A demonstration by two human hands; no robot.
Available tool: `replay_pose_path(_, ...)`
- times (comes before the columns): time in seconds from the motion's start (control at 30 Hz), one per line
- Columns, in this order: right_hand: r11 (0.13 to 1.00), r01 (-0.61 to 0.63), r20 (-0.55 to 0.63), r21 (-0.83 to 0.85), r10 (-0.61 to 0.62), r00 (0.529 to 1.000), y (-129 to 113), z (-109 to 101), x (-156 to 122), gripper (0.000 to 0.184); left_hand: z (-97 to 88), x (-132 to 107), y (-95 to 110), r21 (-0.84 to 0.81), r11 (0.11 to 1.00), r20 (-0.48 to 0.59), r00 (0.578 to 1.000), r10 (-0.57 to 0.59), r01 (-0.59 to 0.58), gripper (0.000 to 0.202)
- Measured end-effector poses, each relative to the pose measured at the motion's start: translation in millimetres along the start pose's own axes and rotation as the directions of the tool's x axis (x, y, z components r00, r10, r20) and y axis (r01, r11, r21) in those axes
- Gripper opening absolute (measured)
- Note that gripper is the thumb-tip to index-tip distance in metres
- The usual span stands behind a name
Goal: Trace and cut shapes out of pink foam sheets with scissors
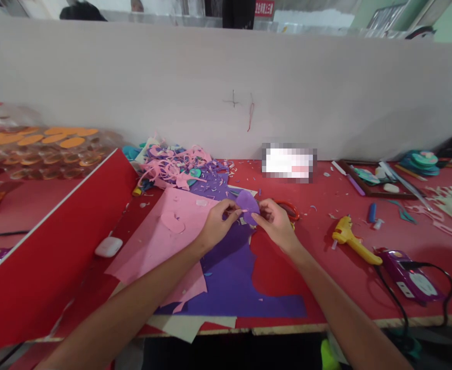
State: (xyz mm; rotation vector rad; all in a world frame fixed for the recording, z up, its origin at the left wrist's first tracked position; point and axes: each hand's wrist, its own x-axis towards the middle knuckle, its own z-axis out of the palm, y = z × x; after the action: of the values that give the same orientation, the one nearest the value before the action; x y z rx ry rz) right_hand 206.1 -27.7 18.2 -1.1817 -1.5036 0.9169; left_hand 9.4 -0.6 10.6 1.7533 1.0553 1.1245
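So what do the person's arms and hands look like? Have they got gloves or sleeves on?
No gloves! The bare left hand and bare right hand each join a long, slim, bare forearm. No sleeve shows on either arm, right down to the picture's edge. I can't see a watch or bracelet. The fingernails are too small to tell.

Purple piece [246, 200]; pink sheet [152, 252]; red tabletop [318, 228].

Passable gap between red handle [295, 209] and glue gun [352, 240]
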Motion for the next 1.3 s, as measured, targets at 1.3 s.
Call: replay_pose_path(1.3,0.985,0.056,-0.008,-0.166,-0.058,0.998,8.2,-13.5,13.5,0.033,-4.5,-1.4,1.0,-0.013,0.998,-0.102,0.992,-0.070,0.069,0.031)
